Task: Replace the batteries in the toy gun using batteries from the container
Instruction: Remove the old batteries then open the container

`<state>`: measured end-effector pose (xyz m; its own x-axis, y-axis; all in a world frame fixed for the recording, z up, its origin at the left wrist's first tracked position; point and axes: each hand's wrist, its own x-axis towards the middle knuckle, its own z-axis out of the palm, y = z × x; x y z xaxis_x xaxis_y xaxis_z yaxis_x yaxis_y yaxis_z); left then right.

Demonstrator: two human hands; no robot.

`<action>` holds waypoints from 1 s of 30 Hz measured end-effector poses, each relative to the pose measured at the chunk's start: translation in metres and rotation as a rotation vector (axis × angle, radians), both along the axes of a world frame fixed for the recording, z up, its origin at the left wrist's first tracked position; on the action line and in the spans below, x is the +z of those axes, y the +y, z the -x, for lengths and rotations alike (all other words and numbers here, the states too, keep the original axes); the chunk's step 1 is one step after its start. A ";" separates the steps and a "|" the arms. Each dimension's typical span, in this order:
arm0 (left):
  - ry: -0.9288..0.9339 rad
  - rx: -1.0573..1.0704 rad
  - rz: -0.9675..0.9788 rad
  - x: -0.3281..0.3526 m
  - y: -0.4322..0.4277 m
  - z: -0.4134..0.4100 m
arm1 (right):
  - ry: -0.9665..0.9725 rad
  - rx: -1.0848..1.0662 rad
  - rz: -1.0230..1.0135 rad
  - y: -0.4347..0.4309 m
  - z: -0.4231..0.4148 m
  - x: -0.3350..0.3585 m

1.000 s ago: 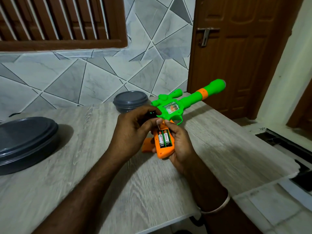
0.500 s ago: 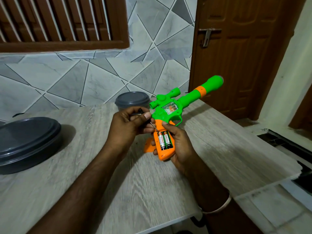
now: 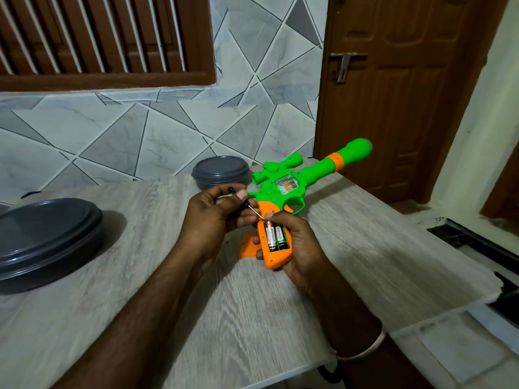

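I get just one view, from a camera worn on the person's head. It looks forward and down, close to the left hand (image 3: 216, 220) and right hand (image 3: 295, 245). The table (image 3: 252, 318) fills the bottom; the wall (image 3: 134, 136) and door (image 3: 398, 108) sit up top.

A brown door (image 3: 398, 113) stands beside a tiled wall (image 3: 134, 136) and shuttered window (image 3: 98, 37).

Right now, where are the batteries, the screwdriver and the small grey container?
batteries (image 3: 271, 234): head view, on one battery's label.
screwdriver (image 3: 253, 211): head view, on its metal shaft.
small grey container (image 3: 222, 171): head view, on its lid.
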<state>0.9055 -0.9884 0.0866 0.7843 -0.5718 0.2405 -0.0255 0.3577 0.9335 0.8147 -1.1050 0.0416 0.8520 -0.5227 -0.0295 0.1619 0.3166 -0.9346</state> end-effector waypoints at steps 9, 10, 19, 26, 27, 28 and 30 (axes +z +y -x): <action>-0.545 -0.031 -0.417 0.001 0.008 0.014 | -0.103 -0.063 -0.160 -0.002 -0.006 -0.002; -0.576 -0.027 -0.454 0.000 0.007 0.015 | -0.095 -0.074 -0.164 0.000 -0.008 -0.002; -0.585 0.067 -0.543 0.004 0.003 0.025 | -0.080 -0.206 -0.029 0.001 -0.014 -0.006; -0.319 0.005 -0.375 0.009 0.005 0.022 | -0.111 -0.272 -0.047 -0.002 -0.016 -0.004; -0.298 0.034 -0.343 0.012 0.008 0.018 | -0.085 -0.276 -0.063 -0.002 -0.015 -0.003; -0.290 0.070 -0.332 0.014 0.012 0.012 | -0.059 -0.276 -0.089 -0.004 -0.015 -0.004; -0.319 0.112 -0.406 0.018 0.022 -0.001 | -0.061 -0.274 -0.160 -0.006 -0.013 -0.004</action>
